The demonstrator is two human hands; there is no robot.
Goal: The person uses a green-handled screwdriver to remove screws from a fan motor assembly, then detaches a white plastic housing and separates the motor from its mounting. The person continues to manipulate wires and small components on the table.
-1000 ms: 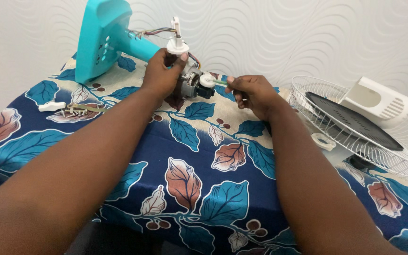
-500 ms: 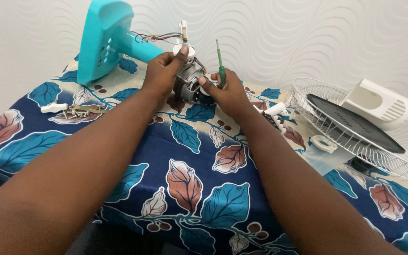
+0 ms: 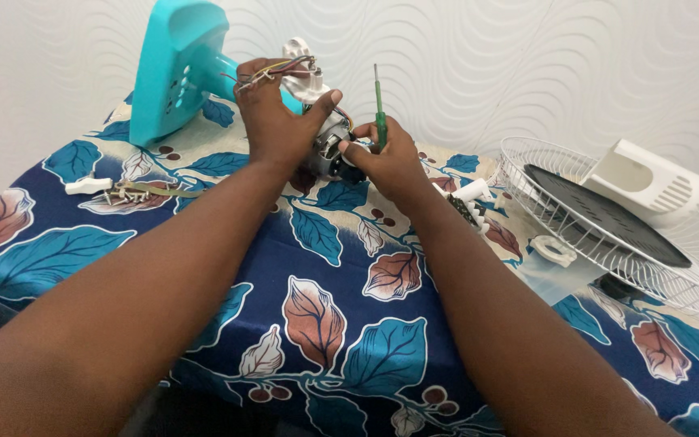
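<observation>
Head view: the left hand is closed around the top of a small grey fan motor, its thumb pressed on a white plastic piece with coloured wires running over the fingers. The right hand grips the motor's other side and also pinches a green screwdriver, which stands upright. The motor is held just above the leaf-patterned tablecloth, beside the turquoise fan base. A wire fan guard lies to the right, well apart.
</observation>
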